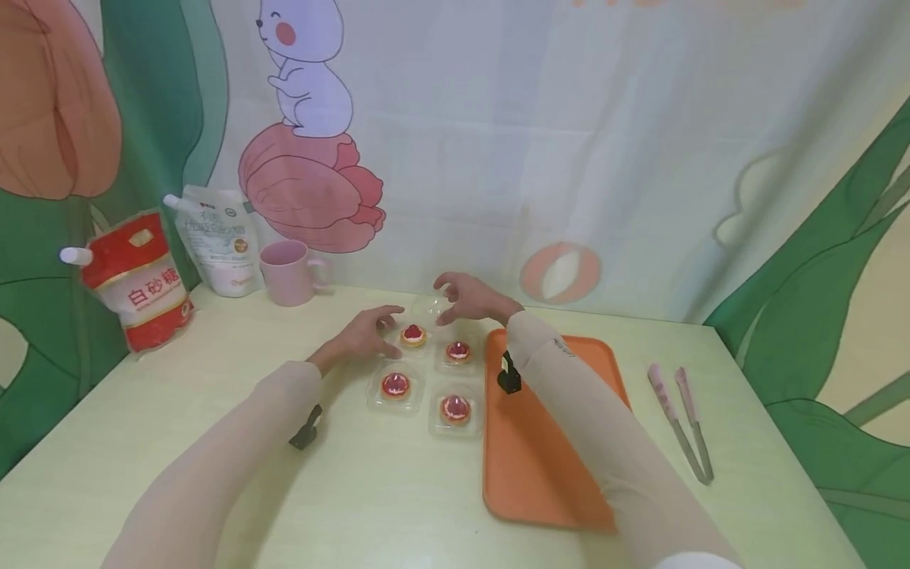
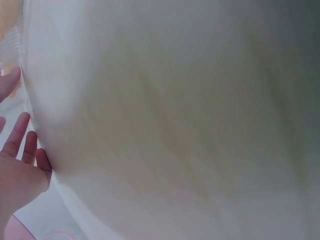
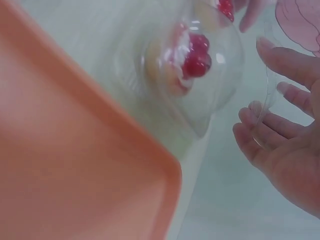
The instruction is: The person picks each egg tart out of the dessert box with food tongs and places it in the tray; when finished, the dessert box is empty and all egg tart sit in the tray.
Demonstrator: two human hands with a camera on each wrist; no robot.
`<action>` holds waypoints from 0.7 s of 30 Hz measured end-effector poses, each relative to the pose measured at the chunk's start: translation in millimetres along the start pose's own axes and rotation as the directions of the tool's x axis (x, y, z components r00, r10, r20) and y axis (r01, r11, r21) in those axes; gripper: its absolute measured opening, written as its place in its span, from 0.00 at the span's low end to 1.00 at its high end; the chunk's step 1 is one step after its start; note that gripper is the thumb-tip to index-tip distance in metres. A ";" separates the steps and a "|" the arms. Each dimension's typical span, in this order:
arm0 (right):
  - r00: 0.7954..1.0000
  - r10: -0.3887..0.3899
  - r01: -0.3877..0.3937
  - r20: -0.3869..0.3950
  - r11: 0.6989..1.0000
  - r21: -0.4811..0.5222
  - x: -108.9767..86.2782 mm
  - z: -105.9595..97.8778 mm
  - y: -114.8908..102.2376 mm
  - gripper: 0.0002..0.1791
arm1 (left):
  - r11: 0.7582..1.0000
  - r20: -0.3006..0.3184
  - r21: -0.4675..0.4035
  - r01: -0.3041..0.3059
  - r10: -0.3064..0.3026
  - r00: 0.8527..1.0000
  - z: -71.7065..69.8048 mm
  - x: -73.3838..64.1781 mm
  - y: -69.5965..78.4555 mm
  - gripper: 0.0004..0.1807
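Note:
In the head view, my left hand holds the left side of an open clear plastic box, thumb at the front and fingers toward the back. A small berry tart with white cream sits in it. My right hand grips the box's raised clear lid by the edge, which the right wrist view shows between thumb and fingers. Domed boxes nearby hold more tarts: one right, one in front, one front right. The left wrist view mostly shows blurred table; the left hand is partly cut off.
An orange tray lies under my right forearm, close beside the boxes. Tongs with pink handles lie farther right. At the back left stand a pink mug, a white pouch and a red-and-white sugar bag. A printed curtain hangs behind.

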State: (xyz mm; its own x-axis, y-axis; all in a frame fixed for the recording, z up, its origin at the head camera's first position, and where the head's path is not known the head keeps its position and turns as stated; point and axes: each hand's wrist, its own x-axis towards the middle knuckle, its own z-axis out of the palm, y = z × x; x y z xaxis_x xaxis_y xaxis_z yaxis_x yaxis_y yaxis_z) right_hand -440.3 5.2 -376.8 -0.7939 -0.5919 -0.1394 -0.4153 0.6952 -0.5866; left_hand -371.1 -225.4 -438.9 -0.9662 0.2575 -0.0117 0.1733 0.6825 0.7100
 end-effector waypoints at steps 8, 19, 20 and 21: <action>1.000 0.010 -0.010 -0.021 1.000 0.023 -7.4 -6.2 3.6 0.39 | 1.000 0.044 0.020 -0.003 0.002 0.999 -0.3 1.0 3.8 0.43; 0.999 -0.011 0.013 -0.035 0.997 0.071 -10.4 -9.7 5.1 0.38 | 0.999 0.134 0.034 -0.010 0.006 0.991 -1.8 10.0 10.1 0.46; 0.999 -0.011 0.014 -0.039 0.997 0.080 -11.4 -10.6 4.7 0.38 | 0.999 0.141 0.034 -0.021 0.016 0.990 -2.2 10.5 11.0 0.46; 0.999 -0.011 0.014 -0.042 0.996 0.086 -12.1 -11.3 4.9 0.39 | 0.999 0.147 0.038 -0.034 0.028 0.989 -2.4 11.2 11.4 0.46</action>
State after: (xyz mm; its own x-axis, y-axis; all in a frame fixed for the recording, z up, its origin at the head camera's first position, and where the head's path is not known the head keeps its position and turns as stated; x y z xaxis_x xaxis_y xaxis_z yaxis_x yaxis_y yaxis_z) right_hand -437.8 20.4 -368.9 -0.8074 -0.5815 -0.0994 -0.3867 0.6489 -0.6553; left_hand -380.4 -216.3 -429.2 -0.9225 0.3741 -0.0951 0.2131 0.6990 0.6827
